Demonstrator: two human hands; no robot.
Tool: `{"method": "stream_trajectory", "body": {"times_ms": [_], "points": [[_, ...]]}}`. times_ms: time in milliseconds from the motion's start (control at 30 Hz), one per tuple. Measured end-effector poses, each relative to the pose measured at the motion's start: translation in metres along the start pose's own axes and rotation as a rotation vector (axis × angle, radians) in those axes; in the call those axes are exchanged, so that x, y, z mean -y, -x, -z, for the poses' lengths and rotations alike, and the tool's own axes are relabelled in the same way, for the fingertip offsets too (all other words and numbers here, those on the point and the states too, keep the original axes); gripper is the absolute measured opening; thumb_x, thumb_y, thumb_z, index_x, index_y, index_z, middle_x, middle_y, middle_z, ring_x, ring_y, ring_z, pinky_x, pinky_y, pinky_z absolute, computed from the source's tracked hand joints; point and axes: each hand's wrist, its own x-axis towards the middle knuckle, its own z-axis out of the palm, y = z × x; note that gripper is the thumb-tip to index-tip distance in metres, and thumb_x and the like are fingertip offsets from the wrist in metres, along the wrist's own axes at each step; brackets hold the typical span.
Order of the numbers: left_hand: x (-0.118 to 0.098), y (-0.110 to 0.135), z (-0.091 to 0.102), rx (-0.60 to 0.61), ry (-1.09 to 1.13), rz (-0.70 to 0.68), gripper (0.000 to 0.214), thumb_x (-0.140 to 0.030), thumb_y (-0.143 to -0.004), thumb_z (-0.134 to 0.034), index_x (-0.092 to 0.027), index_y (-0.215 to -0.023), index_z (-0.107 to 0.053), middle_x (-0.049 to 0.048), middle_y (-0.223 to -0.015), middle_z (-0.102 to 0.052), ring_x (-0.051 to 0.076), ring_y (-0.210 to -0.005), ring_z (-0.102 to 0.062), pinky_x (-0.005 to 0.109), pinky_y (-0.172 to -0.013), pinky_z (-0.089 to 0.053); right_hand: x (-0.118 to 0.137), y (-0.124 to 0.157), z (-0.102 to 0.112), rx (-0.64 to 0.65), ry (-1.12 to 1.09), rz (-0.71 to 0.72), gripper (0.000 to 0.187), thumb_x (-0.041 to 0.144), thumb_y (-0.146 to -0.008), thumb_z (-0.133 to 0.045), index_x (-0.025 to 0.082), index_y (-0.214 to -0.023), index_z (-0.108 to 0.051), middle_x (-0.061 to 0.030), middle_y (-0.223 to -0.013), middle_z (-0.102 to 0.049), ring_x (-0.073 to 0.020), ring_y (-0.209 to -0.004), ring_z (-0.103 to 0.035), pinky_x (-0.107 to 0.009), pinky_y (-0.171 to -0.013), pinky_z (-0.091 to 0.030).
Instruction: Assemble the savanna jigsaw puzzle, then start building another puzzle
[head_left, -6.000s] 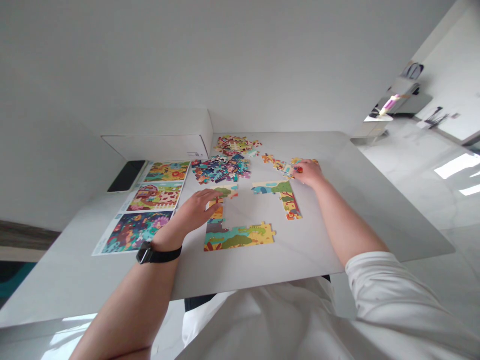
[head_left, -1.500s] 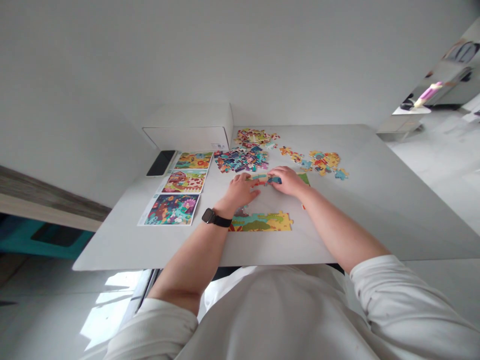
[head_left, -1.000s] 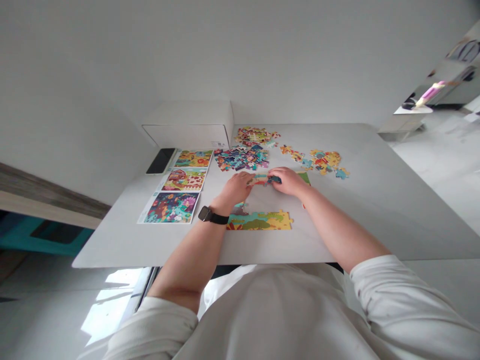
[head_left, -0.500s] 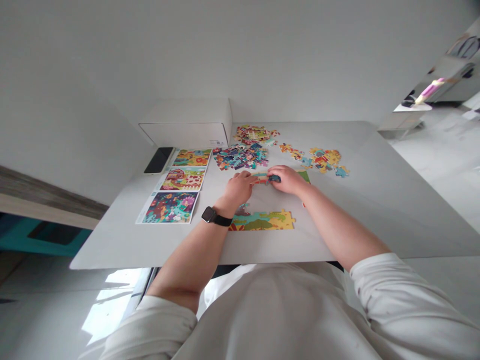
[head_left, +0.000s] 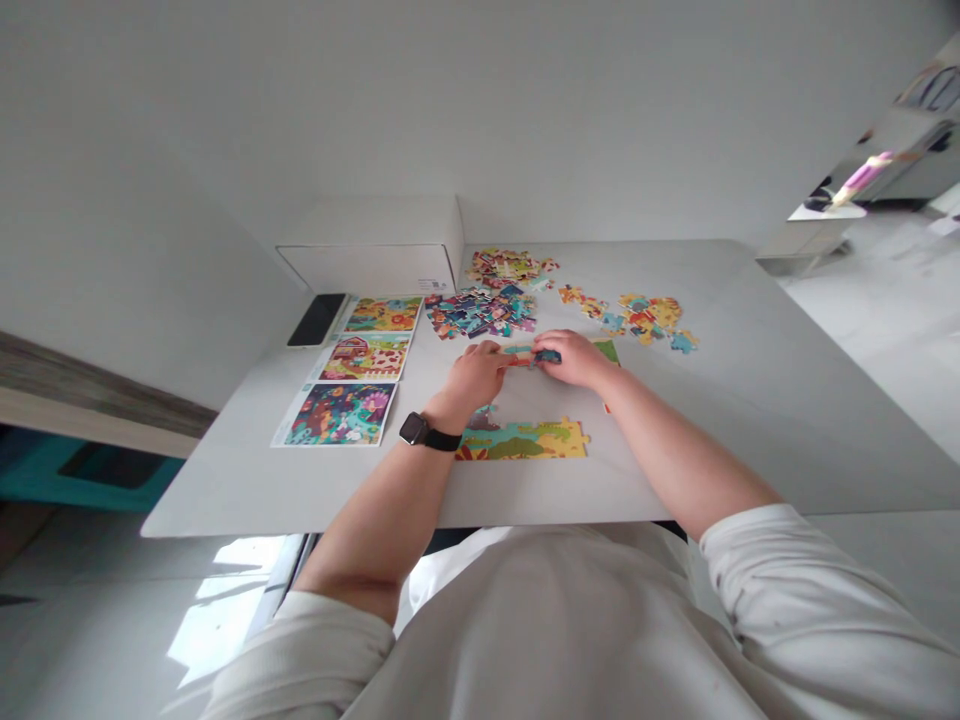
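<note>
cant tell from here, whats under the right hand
The right hand sits on a strip of jigsaw pieces; a dark teal piece shows at its fingertips. The hand hides the rest.

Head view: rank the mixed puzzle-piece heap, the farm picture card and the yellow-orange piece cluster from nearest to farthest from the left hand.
From the left hand:
1. Mixed puzzle-piece heap: just beyond the hand.
2. Farm picture card: to the hand's left.
3. Yellow-orange piece cluster: well off to the right.
</note>
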Motion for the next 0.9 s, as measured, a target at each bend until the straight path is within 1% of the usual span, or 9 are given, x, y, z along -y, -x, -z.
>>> {"method": "stream_trajectory", "body": {"times_ms": [100, 233, 367, 433, 567, 700, 767, 833, 900], "points": [[-0.001, 0.001, 0.001, -0.006, -0.002, 0.013, 0.046, -0.019, -0.105, -0.054, -0.033, -0.141, -0.08, 0.0107, -0.146, -0.068, 0.031, -0.132, -0.064, 0.048, -0.119, -0.053, 0.0, 0.0, -0.001, 0.002, -0.001, -0.001, 0.03, 0.02, -0.095, -0.073, 0.025, -0.122, -0.086, -0.0103, -0.13, -0.082, -0.029, -0.125, -0.075, -0.048, -0.117, -0.056], [-0.002, 0.001, 0.001, -0.014, -0.042, 0.02, 0.046, -0.021, -0.105, -0.054, -0.032, -0.143, -0.078, 0.0115, -0.147, -0.068, 0.032, -0.132, -0.064, 0.048, -0.118, -0.054, 0.001, -0.001, -0.002, 0.007, 0.008, -0.027, 0.03, 0.023, -0.096, -0.073, 0.024, -0.124, -0.085, -0.0118, -0.136, -0.079, -0.0293, -0.13, -0.073, -0.048, -0.119, -0.054], [-0.001, 0.0, 0.001, 0.008, -0.056, 0.008, 0.047, -0.02, -0.105, -0.055, -0.031, -0.145, -0.077, 0.0114, -0.148, -0.067, 0.031, -0.135, -0.062, 0.046, -0.12, -0.053, 0.001, 0.001, 0.003, -0.014, 0.019, -0.078, 0.045, 0.023, -0.093, -0.077, 0.022, -0.139, -0.079, -0.014, -0.143, -0.076, -0.031, -0.134, -0.07, -0.049, -0.121, -0.052], [-0.002, 0.001, 0.002, 0.014, -0.059, 0.009, 0.047, -0.02, -0.105, -0.056, -0.031, -0.145, -0.076, 0.0119, -0.15, -0.065, 0.031, -0.136, -0.062, 0.046, -0.12, -0.053, 0.0, 0.003, 0.007, -0.013, 0.038, -0.116, 0.051, 0.022, -0.092, -0.079, 0.022, -0.143, -0.076, -0.0143, -0.142, -0.076, -0.0324, -0.133, -0.07, -0.051, -0.121, -0.052], [-0.005, 0.003, 0.006, 0.035, -0.069, 0.014, 0.046, -0.027, -0.107, -0.057, -0.031, -0.15, -0.072, 0.0118, -0.153, -0.062, 0.031, -0.137, -0.06, 0.047, -0.121, -0.052, 0.0, 0.005, 0.011, 0.025, 0.063, -0.123, 0.045, 0.018, -0.091, -0.079, 0.022, -0.136, -0.079, -0.0132, -0.136, -0.079, -0.0325, -0.129, -0.071, -0.051, -0.119, -0.054], [-0.007, 0.004, 0.007, 0.055, -0.08, 0.033, 0.046, -0.031, -0.109, -0.056, -0.033, -0.152, -0.07, 0.0105, -0.154, -0.06, 0.03, -0.138, -0.059, 0.045, -0.123, -0.049, 0.001, 0.006, 0.011, 0.026, 0.06, -0.115, 0.042, 0.018, -0.092, -0.08, 0.023, -0.133, -0.08, -0.0126, -0.134, -0.08, -0.0319, -0.127, -0.071, -0.049, -0.117, -0.054], [-0.009, 0.004, 0.007, 0.057, -0.072, 0.031, 0.048, -0.033, -0.11, -0.056, -0.032, -0.156, -0.067, 0.0119, -0.155, -0.059, 0.031, -0.14, -0.057, 0.045, -0.123, -0.048, 0.002, 0.006, 0.011, 0.023, 0.059, -0.113, 0.04, 0.018, -0.092, -0.08, 0.023, -0.132, -0.08, -0.0122, -0.134, -0.08, -0.0317, -0.127, -0.071, -0.049, -0.117, -0.054], [-0.011, 0.005, 0.007, 0.056, -0.061, 0.024, 0.053, -0.039, -0.11, -0.058, -0.032, -0.162, -0.062, 0.0139, -0.157, -0.056, 0.033, -0.142, -0.054, 0.048, -0.124, -0.045, 0.002, 0.006, 0.012, 0.025, 0.055, -0.105, 0.039, 0.018, -0.093, -0.079, 0.023, -0.132, -0.08, -0.0122, -0.135, -0.079, -0.0315, -0.128, -0.071, -0.048, -0.117, -0.054], [-0.014, 0.006, 0.006, 0.057, -0.057, 0.011, 0.056, -0.046, -0.109, -0.061, -0.035, -0.164, -0.06, 0.0138, -0.162, -0.051, 0.036, -0.145, -0.052, 0.051, -0.127, -0.042, 0.001, 0.006, 0.011, 0.03, 0.053, -0.097, 0.038, 0.018, -0.094, -0.078, 0.023, -0.132, -0.08, -0.0122, -0.136, -0.079, -0.0312, -0.129, -0.071, -0.048, -0.118, -0.053]]}}
